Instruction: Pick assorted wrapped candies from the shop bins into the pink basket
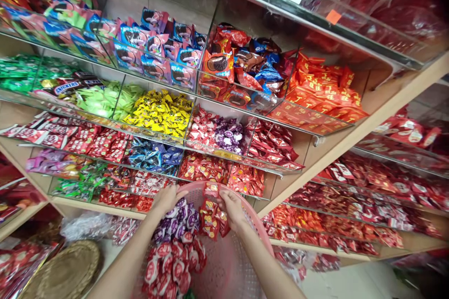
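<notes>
At the bottom centre is a pink perforated plastic basket (pixel 254 224). My left hand (pixel 167 200) is closed at its far left rim, fingers mostly turned away from me. Over the basket's far side, my right hand (pixel 232 208) grasps a few red candy packets (pixel 209 220) with small yellow-orange marks. Inside the basket lie purple-and-white wrapped candies (pixel 178 219) and, nearer me, red-and-white wrapped candies (pixel 171 266). Just beyond the rim, a low shelf compartment holds similar red packets (pixel 203 167).
A tiered shelf with clear dividers rises ahead, holding yellow candies (pixel 159 113), orange packets (pixel 321 86) and cookie packs (pixel 219 63). A wooden side panel (pixel 372 128) slants at right, with another shelf beyond. A round woven tray (pixel 65 271) sits low left.
</notes>
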